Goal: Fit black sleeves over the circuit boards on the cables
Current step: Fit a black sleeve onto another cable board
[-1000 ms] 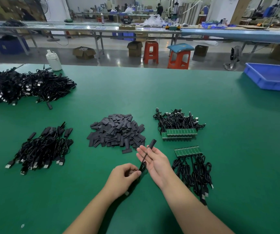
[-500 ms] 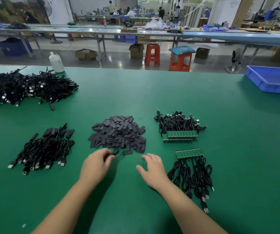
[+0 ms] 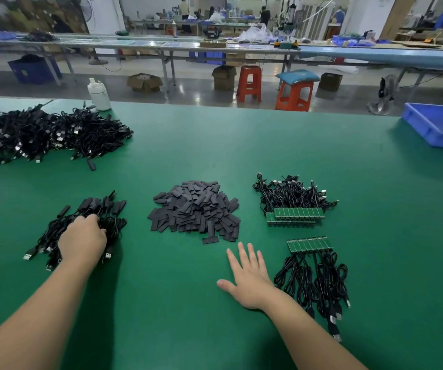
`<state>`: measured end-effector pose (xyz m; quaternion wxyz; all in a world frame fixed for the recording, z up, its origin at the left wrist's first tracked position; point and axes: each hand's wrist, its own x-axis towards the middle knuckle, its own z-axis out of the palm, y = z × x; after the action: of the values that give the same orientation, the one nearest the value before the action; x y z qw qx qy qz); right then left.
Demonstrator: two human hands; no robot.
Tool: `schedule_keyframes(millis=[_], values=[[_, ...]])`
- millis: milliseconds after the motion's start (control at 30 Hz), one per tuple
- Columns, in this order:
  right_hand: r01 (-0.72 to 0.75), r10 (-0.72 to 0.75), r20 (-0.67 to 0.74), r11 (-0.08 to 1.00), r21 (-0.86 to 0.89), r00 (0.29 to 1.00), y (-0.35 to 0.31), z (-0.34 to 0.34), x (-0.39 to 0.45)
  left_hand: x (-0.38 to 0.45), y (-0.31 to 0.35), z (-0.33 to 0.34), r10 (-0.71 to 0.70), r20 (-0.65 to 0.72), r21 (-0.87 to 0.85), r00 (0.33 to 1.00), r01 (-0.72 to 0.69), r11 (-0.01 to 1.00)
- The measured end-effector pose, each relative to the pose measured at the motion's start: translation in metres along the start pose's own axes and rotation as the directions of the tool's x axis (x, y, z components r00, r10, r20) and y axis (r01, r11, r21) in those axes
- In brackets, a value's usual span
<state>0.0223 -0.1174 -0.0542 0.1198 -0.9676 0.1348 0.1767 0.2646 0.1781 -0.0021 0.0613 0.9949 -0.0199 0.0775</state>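
Sleeves [image 3: 195,208]: loose pile, untouched.
Left hand [image 3: 83,240]: on sleeved cables [image 3: 92,222]; grip unclear.
Right hand [image 3: 249,276]: flat, fingers spread, empty.

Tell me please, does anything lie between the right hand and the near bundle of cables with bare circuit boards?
Nothing visible does. The right hand lies open on bare green table, and the bundle of cables with bare circuit boards sits just to its right with only table surface between them.

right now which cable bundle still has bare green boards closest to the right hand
The nearer bundle beside the right hand, its board row facing away; the other bare-board bundle lies farther back.
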Motion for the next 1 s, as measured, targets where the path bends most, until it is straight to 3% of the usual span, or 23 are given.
schedule_keyframes(millis=[100, 200, 300, 500, 600, 667, 733, 833, 900, 1000], values=[[0.002, -0.002, 0.011, 1.000, -0.004, 1.000, 0.000, -0.001, -0.001, -0.001, 0.008, 0.002, 0.230, -0.083, 0.106, 0.970, -0.221, 0.970], [0.004, -0.004, 0.017, 1.000, 0.001, 1.000, 0.000, -0.001, -0.001, -0.006, 0.015, 0.008, 0.374, 0.040, 0.208, 0.927, -0.374, 0.904], [0.003, -0.003, 0.022, 1.000, 0.000, 1.000, 0.000, -0.002, -0.002, -0.009, 0.015, 0.014, 0.315, 0.173, 0.287, 0.933, -0.353, 0.890], [0.003, -0.003, 0.024, 1.000, 0.016, 1.000, -0.001, -0.005, -0.004, -0.014, 0.027, 0.011, 0.241, 0.160, 0.373, 0.957, -0.285, 0.883], [0.005, -0.006, 0.026, 0.999, 0.044, 1.000, -0.001, -0.006, -0.004, -0.027, 0.050, 0.009, 0.360, -0.002, 0.221, 0.933, -0.350, 0.910], [0.008, -0.009, 0.028, 0.998, 0.060, 1.000, 0.000, -0.007, -0.004, -0.043, 0.077, 0.011, 0.418, -0.111, -0.053, 0.902, -0.425, 0.904], [0.015, -0.017, 0.027, 0.997, 0.076, 0.999, 0.003, -0.009, -0.004, -0.065, 0.111, 0.011, 0.407, -0.135, -0.304, 0.903, -0.429, 0.851], [0.028, -0.032, 0.025, 0.992, 0.122, 0.999, 0.008, -0.015, -0.005, -0.105, 0.158, 0.015, 0.380, -0.122, -0.519, 0.917, -0.385, 0.763], [0.033, -0.039, 0.033, 0.986, 0.162, 0.999, 0.010, -0.024, -0.006, -0.134, 0.179, 0.021, 0.401, -0.089, -0.589, 0.912, -0.373, 0.717], [0.044, -0.045, 0.000, 0.965, 0.257, 0.999, 0.013, -0.049, -0.009, -0.169, 0.191, 0.035, 0.506, -0.037, -0.541, 0.862, -0.443, 0.714]])
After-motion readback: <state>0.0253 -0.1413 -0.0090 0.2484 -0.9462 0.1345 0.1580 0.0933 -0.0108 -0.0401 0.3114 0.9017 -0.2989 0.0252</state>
